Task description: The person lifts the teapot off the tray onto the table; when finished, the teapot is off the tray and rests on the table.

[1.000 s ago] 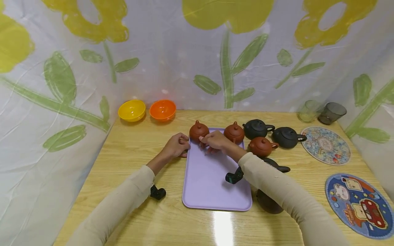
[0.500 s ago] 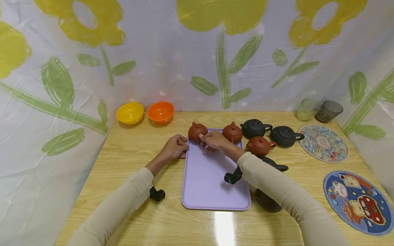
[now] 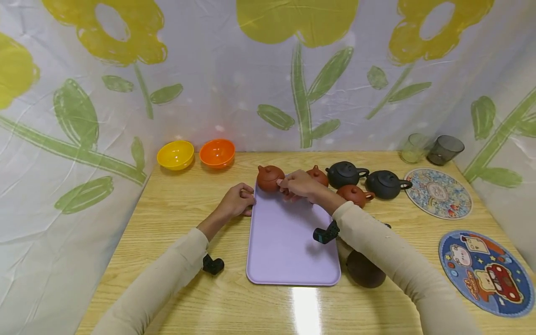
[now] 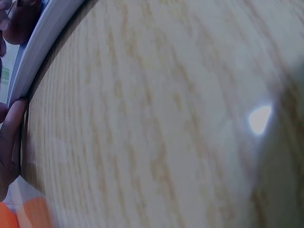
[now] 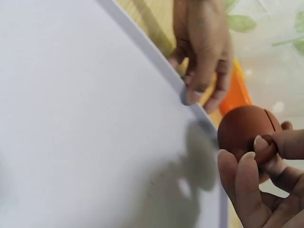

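Lilac tray (image 3: 293, 251): lies nearest us.
Left hand (image 3: 237, 200): our fingers grip the tray's left rim, seemingly steadying it.
Right hand (image 3: 303, 184): we pinch the red teapot's handle.
Red teapot (image 3: 268, 179): at the tray's far left corner; we're probably positioning it, and should next settle it level, then let go.
Second red teapot (image 3: 320, 176): far right corner, partly hidden.

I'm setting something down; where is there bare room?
Free: the near end of the lilac tray; the table between the yellow bowl and left sleeve. Crowded: the tray's far end, around red teapots and the right hand; right of it, among black teapots.
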